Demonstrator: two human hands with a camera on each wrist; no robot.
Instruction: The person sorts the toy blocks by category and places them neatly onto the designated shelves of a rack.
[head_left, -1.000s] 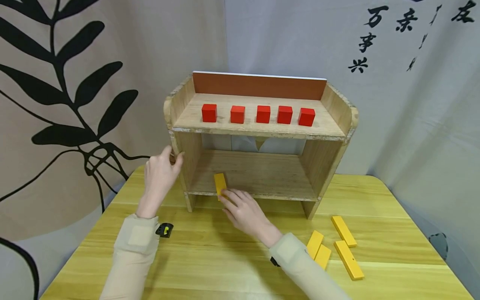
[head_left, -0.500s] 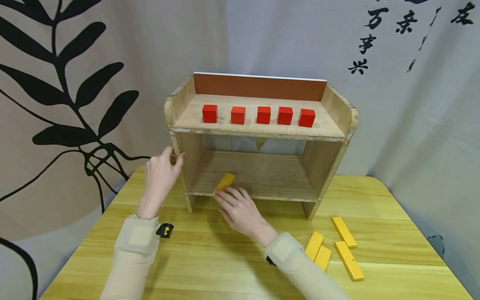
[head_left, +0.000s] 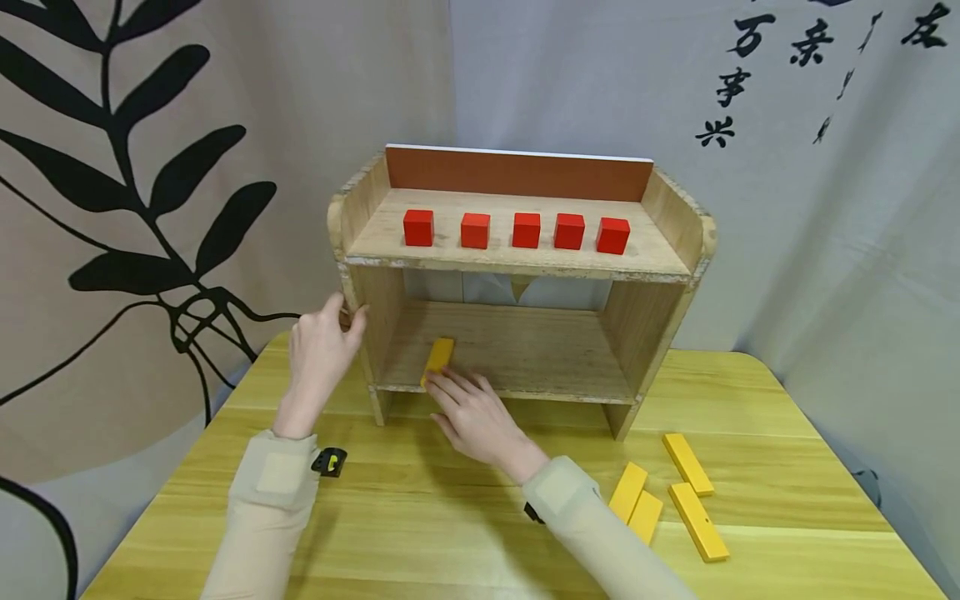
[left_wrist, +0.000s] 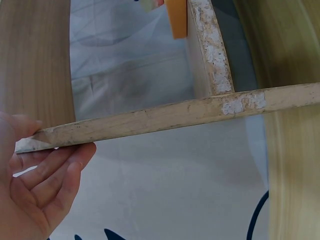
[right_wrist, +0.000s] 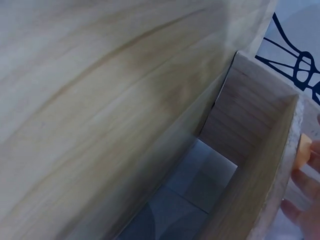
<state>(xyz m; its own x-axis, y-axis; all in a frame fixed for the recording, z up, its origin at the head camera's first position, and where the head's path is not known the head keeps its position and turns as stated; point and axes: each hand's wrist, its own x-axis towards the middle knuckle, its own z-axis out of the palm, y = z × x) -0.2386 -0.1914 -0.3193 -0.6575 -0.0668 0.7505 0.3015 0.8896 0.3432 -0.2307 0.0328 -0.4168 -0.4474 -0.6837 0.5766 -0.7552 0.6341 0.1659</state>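
Observation:
A small wooden shelf (head_left: 525, 346) with two levels stands on the table. My left hand (head_left: 324, 354) grips its left side panel; in the left wrist view the thumb lies on one face of the panel edge (left_wrist: 150, 118) and the fingers on the other. Near the left end of the lower level is a yellow block (head_left: 438, 357), long and flat. The fingers of my right hand (head_left: 480, 421) are stretched forward and touch its near end. In the right wrist view the fingertips meet the block (right_wrist: 302, 152), while the thumb is apart from it.
Several red cubes (head_left: 527, 230) line the upper level, and a brown strip (head_left: 517, 177) runs behind them. More yellow blocks (head_left: 697, 521) lie on the table (head_left: 420, 533) at the right, some partly behind my right sleeve (head_left: 600, 525). Printed cloth (head_left: 570, 75) hangs behind.
The yellow block turned clockwise under my right fingers, then swung partly back and now slants slightly right toward its far end. My right hand shifted slightly left. My left hand stayed put.

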